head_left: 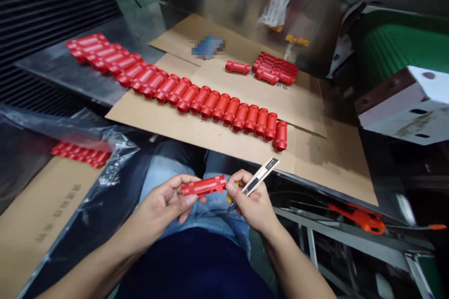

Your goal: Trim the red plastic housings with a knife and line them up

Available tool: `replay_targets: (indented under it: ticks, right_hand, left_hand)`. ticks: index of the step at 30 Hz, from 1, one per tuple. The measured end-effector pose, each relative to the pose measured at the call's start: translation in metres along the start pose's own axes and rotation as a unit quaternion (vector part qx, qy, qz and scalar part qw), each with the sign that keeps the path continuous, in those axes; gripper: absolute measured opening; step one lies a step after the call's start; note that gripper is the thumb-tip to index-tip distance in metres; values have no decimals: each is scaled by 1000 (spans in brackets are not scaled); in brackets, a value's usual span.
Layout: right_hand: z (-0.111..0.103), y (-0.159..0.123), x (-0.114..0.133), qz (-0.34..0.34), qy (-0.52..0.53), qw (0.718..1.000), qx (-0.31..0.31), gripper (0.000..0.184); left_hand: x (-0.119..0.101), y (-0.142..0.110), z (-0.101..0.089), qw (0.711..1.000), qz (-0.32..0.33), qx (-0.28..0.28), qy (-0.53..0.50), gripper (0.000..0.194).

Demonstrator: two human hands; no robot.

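Fingers of your left hand (163, 203) grasp one red part (205, 186) along its length, above your lap (219, 221) and short of the bench (136, 39). Your right hand (256, 202) is clenched round a cream-handled knife (261, 176), and its fingertips pinch a small yellow piece (229, 195) close to the part's right end; whether the two touch, you cannot tell from this angle.

To work well here, let the left thumb brace the red part so it cannot roll, and line the yellow piece up squarely with that end. Mind the dark tip under your right palm: it is too small to say whether a blade is out, so angle it away from your left fingers and your thighs. If the knife hampers your pinch, lay it on the cardboard (312, 154), clear of the row of red parts (220, 106).
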State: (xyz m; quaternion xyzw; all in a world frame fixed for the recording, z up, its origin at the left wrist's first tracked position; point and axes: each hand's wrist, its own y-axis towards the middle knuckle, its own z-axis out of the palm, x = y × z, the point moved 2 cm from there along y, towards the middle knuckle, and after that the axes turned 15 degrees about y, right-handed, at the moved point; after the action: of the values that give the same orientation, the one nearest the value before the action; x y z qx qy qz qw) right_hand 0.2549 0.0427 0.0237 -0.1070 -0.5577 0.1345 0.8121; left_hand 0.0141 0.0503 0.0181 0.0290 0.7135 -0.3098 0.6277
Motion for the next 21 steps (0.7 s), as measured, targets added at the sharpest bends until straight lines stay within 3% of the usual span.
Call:
replay_targets:
  ticks: [6,11,14,17,19,21]
  right_hand:
    - [14,-5,-29,42,38,998,-10,54]
    - [10,-5,-42,51,43,998,-8,54]
    - [5,-5,-44,1,0,1000,-20,51]
    - [2,-6,-45,-39,-31,998,-43,48]
    - [4,-9,-45,-73,-37,996,-44,41]
    - [10,-12,-45,-159,-87,983,-29,32]
  left_hand:
    - [18,-10,2,990,1,-131,42,30]
    - [26,-6,4,981,3,-184,64,31]
    - [29,-5,4,974,21,-215,71,27]
    - [28,-5,5,958,128,-241,87,20]
    - [25,-3,9,954,164,-251,23,31]
    - [24,2,15,954,121,-257,-99,40]
